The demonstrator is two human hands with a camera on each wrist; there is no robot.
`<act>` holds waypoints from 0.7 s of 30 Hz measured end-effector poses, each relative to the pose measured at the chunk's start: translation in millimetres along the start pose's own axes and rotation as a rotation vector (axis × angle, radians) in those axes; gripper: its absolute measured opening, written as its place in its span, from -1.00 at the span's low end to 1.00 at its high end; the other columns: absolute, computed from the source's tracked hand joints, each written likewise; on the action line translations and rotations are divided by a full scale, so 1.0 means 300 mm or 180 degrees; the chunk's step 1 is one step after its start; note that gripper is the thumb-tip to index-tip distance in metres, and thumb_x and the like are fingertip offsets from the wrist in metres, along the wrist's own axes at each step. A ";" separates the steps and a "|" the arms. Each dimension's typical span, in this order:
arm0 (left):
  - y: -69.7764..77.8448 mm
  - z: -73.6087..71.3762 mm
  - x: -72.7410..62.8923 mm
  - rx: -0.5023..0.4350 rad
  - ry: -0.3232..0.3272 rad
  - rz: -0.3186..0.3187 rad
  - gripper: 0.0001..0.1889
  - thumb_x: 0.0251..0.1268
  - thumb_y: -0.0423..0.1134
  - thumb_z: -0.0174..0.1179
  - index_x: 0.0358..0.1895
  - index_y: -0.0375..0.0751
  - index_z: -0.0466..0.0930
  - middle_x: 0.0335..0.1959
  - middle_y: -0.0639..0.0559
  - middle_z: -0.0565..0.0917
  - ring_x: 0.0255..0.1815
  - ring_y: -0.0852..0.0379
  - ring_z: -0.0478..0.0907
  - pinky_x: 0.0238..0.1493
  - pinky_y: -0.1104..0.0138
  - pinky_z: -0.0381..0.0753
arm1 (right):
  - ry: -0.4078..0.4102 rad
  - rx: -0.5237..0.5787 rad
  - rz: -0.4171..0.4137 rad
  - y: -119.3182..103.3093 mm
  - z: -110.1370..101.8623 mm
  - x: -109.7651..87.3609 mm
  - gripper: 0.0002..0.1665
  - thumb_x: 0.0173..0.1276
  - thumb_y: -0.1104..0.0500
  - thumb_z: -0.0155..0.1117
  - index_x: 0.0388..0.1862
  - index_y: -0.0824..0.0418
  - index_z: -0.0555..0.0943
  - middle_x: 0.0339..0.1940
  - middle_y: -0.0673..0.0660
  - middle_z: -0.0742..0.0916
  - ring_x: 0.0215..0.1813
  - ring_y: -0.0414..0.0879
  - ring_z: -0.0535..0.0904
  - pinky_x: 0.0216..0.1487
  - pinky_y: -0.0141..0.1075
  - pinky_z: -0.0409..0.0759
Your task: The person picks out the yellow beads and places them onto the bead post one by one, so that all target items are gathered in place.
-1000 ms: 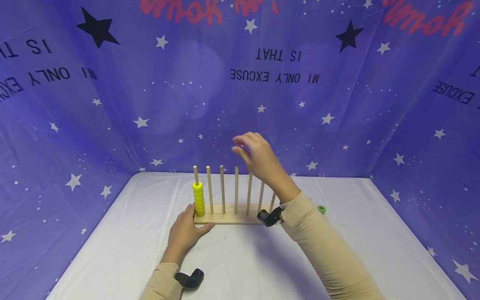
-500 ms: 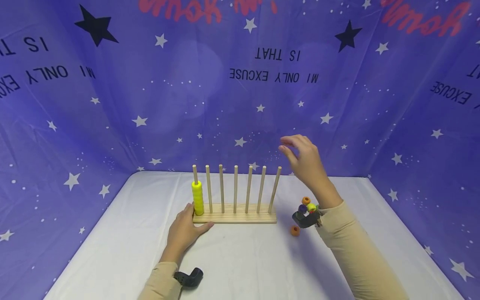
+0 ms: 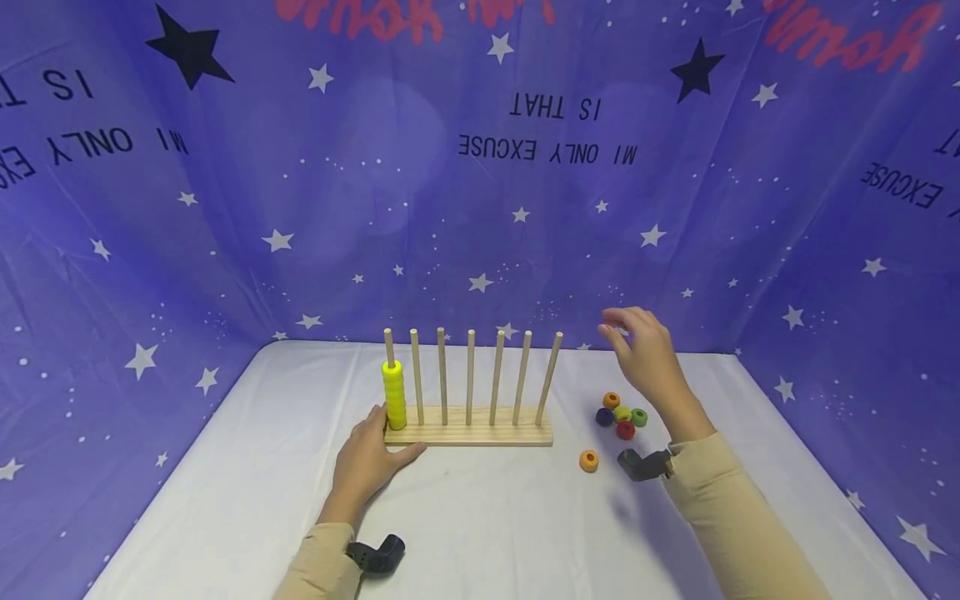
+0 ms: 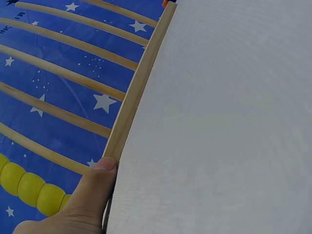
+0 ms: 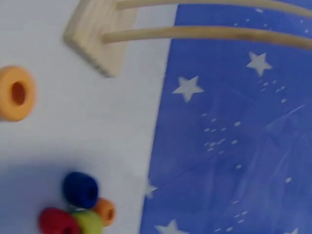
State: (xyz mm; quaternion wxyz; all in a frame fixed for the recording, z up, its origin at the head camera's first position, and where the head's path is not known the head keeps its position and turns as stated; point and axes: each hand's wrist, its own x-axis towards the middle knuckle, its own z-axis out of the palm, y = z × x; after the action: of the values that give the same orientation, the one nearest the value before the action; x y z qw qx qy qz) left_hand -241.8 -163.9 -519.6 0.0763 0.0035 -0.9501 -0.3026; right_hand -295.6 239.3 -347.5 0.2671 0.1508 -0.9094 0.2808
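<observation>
A wooden peg stand [image 3: 480,435] carries a row of several upright pegs; its leftmost peg bears a stack of yellow beads [image 3: 394,396]. At the stand's left end my left hand [image 3: 367,467] grips the base, thumb along the front edge and fingers round the end. The left wrist view has that thumb [image 4: 92,190] on the edge, close by the yellow beads. My right hand [image 3: 645,354] hovers in the air right of the stand, fingers loosely bent, holding nothing. Below it lies a cluster of loose beads, among them a red bead [image 3: 626,430] and a blue bead [image 3: 604,417].
An orange bead [image 3: 588,461] lies apart, in front of the cluster. A green bead [image 3: 639,417], a yellow bead [image 3: 622,413] and another orange bead [image 3: 611,400] make up the rest. A blue star-printed cloth [image 3: 480,208] rises behind the white table [image 3: 480,533].
My right hand has moved from above the pegs to the right and somewhat down, revealing the right pegs and loose beads. My left hand stays at the stand's left end.
</observation>
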 end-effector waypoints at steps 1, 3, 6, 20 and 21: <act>0.000 0.000 0.000 0.0000 0.0003 -0.0001 0.11 -0.02 0.39 0.37 0.54 -0.12 0.15 0.51 -0.33 0.26 0.47 -0.37 0.26 0.40 -0.25 0.30 | -0.0028 -0.0013 0.0045 0.013 0.005 -0.009 -0.66 0.46 0.17 0.24 0.11 0.32 0.62 0.01 0.26 0.71 0.13 0.17 0.58 0.26 0.14 0.45; 0.000 -0.001 0.001 0.0004 0.0006 -0.0002 0.11 -0.02 0.39 0.37 0.54 -0.13 0.15 0.51 -0.33 0.26 0.47 -0.37 0.27 0.40 -0.25 0.31 | -0.0081 -0.0038 0.0123 0.042 0.017 -0.027 -0.66 0.46 0.17 0.23 0.12 0.33 0.61 0.03 0.27 0.70 0.15 0.19 0.57 0.28 0.16 0.45; 0.002 -0.002 0.001 0.0002 0.0022 0.0005 0.10 -0.03 0.38 0.38 0.53 -0.13 0.17 0.50 -0.33 0.28 0.45 -0.38 0.29 0.38 -0.25 0.33 | -0.0168 -0.0070 0.0239 0.093 0.038 -0.058 -0.66 0.46 0.17 0.23 0.12 0.33 0.61 0.04 0.30 0.70 0.16 0.23 0.56 0.30 0.18 0.41; 0.003 0.000 -0.001 0.0021 0.0014 -0.0022 0.10 -0.02 0.39 0.36 0.54 -0.15 0.16 0.50 -0.32 0.28 0.47 -0.37 0.27 0.38 -0.25 0.32 | -0.0885 -0.0454 0.0511 0.302 0.127 -0.189 -0.61 0.44 0.19 0.23 0.09 0.46 0.57 -0.05 0.39 0.70 0.05 0.30 0.60 0.16 0.18 0.52; 0.002 0.000 -0.001 0.0019 0.0016 -0.0023 0.10 -0.02 0.39 0.37 0.53 -0.15 0.16 0.50 -0.32 0.28 0.47 -0.37 0.27 0.38 -0.25 0.32 | -0.0908 -0.0466 0.0496 0.311 0.130 -0.195 -0.62 0.42 0.20 0.25 0.07 0.47 0.58 -0.06 0.39 0.70 0.03 0.30 0.60 0.15 0.18 0.53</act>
State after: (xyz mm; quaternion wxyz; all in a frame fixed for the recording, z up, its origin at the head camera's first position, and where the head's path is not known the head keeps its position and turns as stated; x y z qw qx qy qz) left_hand -241.5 -163.3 -519.2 0.0776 0.0079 -0.9508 -0.3000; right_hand -303.3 297.8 -448.5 0.1231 0.0983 -0.9650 0.2095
